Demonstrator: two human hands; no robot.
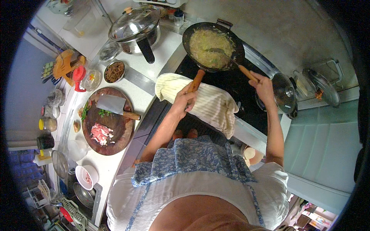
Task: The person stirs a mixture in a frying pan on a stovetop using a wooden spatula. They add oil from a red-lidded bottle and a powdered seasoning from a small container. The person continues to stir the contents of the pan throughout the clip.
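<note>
A dark wok (185, 47) holds a yellowish-green mass of cooked shredded food (212, 39). My left hand (185, 99) grips the wooden wok handle (198, 80). In my right hand (263, 88) is the wooden handle of a spatula (248, 73), whose dark metal blade lies in the food. A pale striped towel (199, 102) is spread along the front of the black cooktop (251, 106), below the wok. Part of the spatula blade is covered by the food.
Left of me, a cleaver (111, 104), chopped meat (101, 133) and greens lie on a round chopping board (115, 138). Behind it stand a bowl of brown strips (114, 72) and a lidded steel pot (136, 31). A glass-lidded pan (284, 93) sits right of the cooktop.
</note>
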